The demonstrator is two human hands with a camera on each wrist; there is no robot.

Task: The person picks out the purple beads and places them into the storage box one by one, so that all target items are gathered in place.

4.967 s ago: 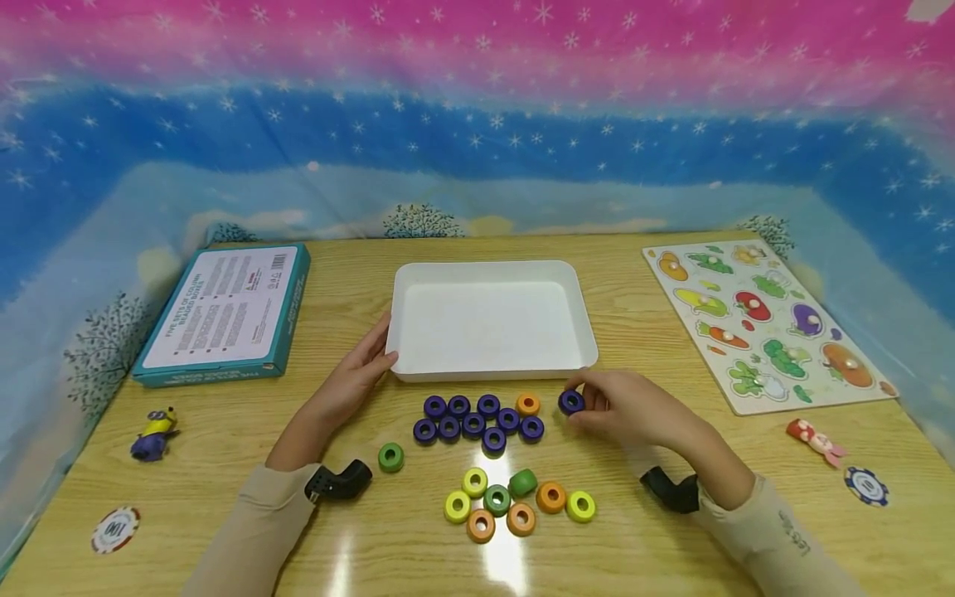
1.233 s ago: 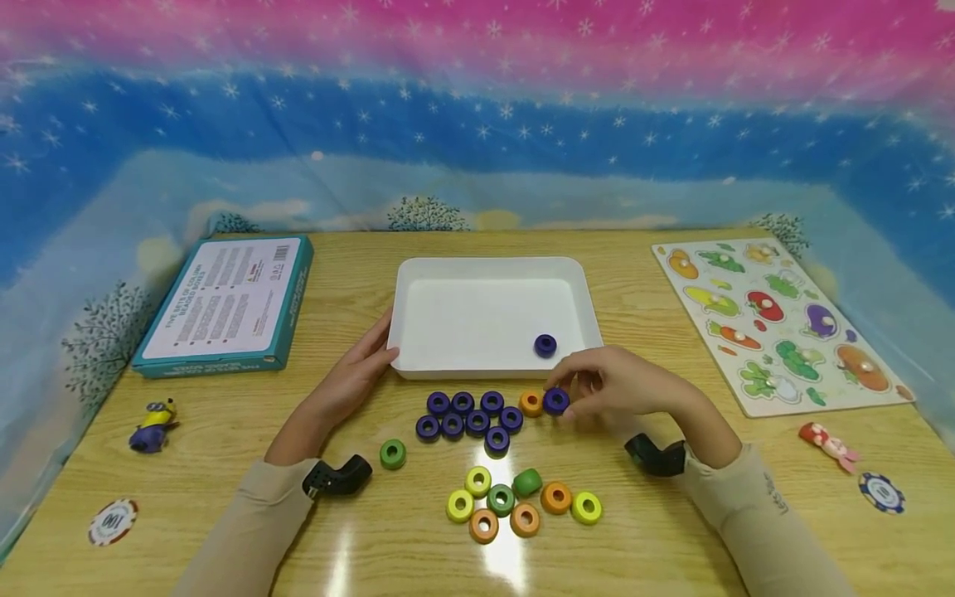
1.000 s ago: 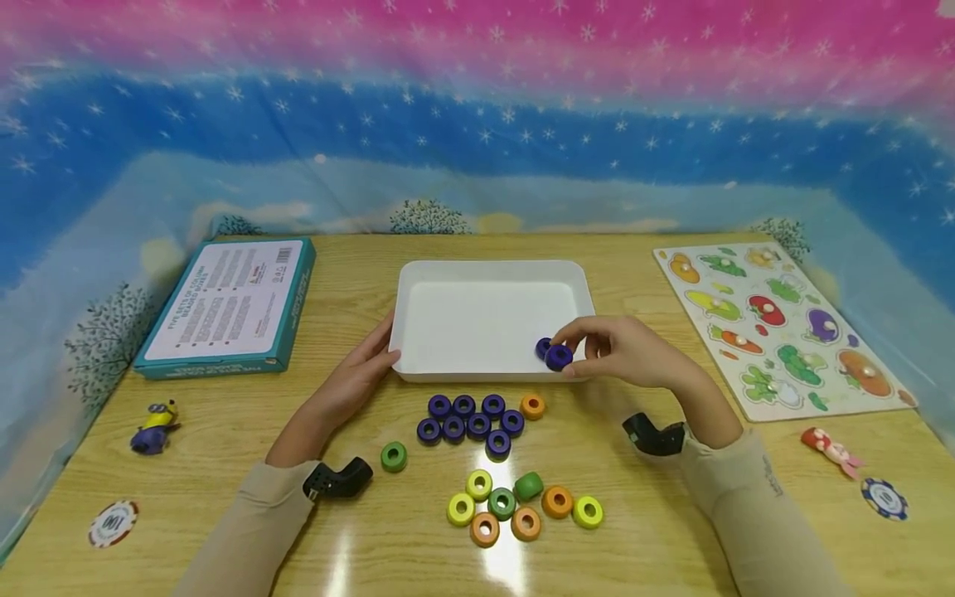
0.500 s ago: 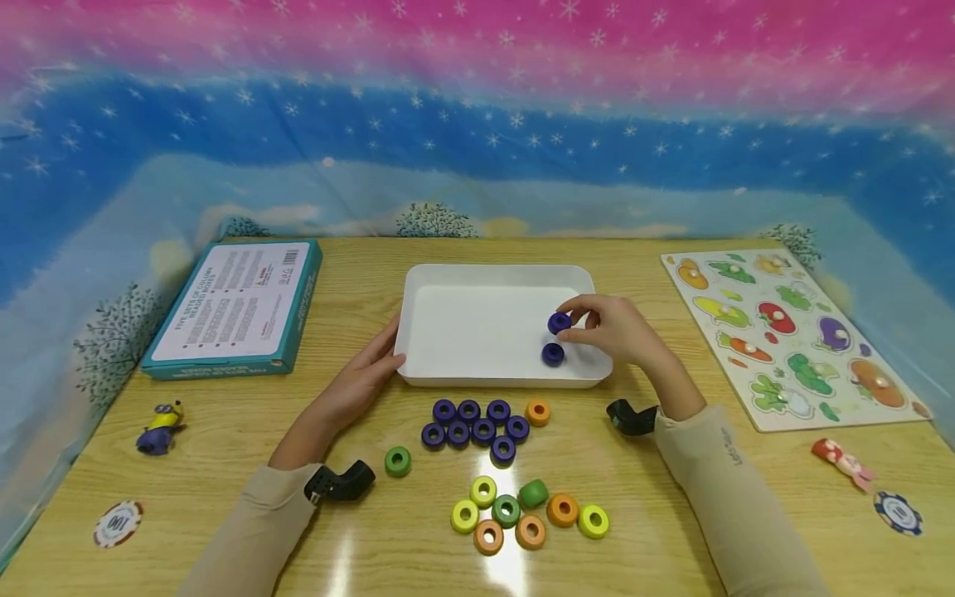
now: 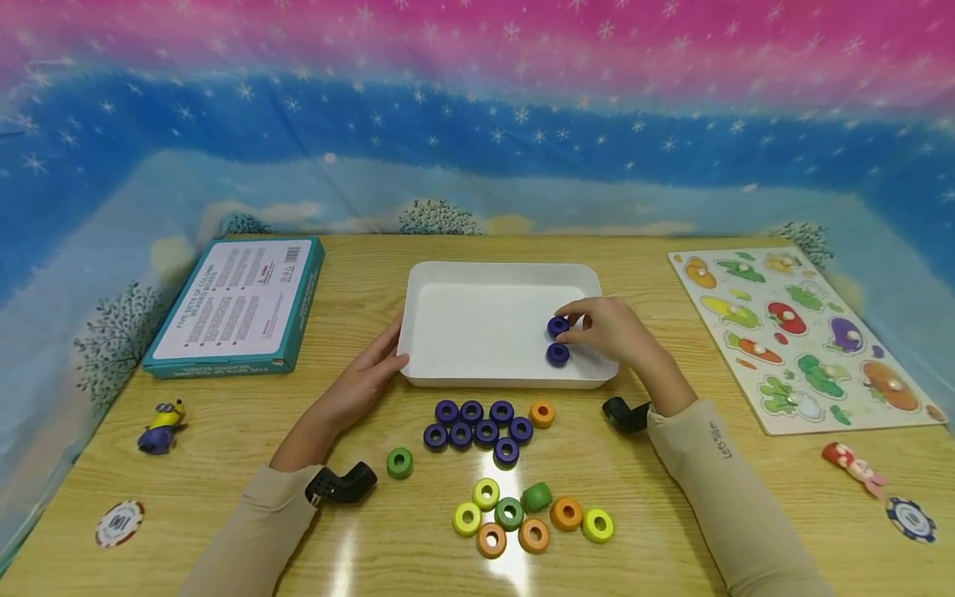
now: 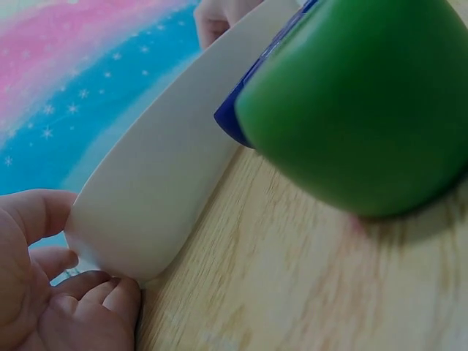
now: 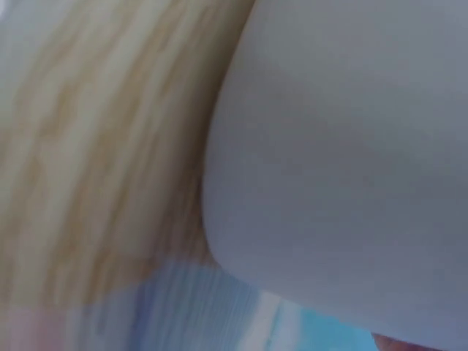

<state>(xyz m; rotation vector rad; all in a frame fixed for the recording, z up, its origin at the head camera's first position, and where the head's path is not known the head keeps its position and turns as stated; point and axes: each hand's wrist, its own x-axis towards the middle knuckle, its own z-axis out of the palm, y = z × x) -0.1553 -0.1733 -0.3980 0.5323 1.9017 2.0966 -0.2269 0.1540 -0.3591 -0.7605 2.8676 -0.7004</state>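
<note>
In the head view, a white tray (image 5: 485, 332) lies at the middle of the table. My left hand (image 5: 366, 373) holds its left side, thumb at the front corner; the left wrist view shows several fingers (image 6: 95, 300) curled against the tray's end. Inside the tray, on the right, my right hand (image 5: 608, 332) pinches a purple ring bead (image 5: 557, 327) between thumb and fingers. Directly in front of it lies another purple bead (image 5: 557, 355). The right wrist view is mostly filled by the tray's blurred outer wall (image 7: 336, 161).
Before the tray sit several purple beads (image 5: 487, 434) and an orange bead (image 5: 542, 413). Nearer are several yellow, green and orange beads (image 5: 534, 536); a green bead (image 5: 399, 463) lies apart. A teal box (image 5: 235, 307) stands left, a vegetable puzzle board (image 5: 806, 340) right. Small figures and chips lie outward.
One purple bead was placed in the tray, then my right hand took a second from beside the orange bead and carried it in, behind the first. My left hand stays at the tray.
</note>
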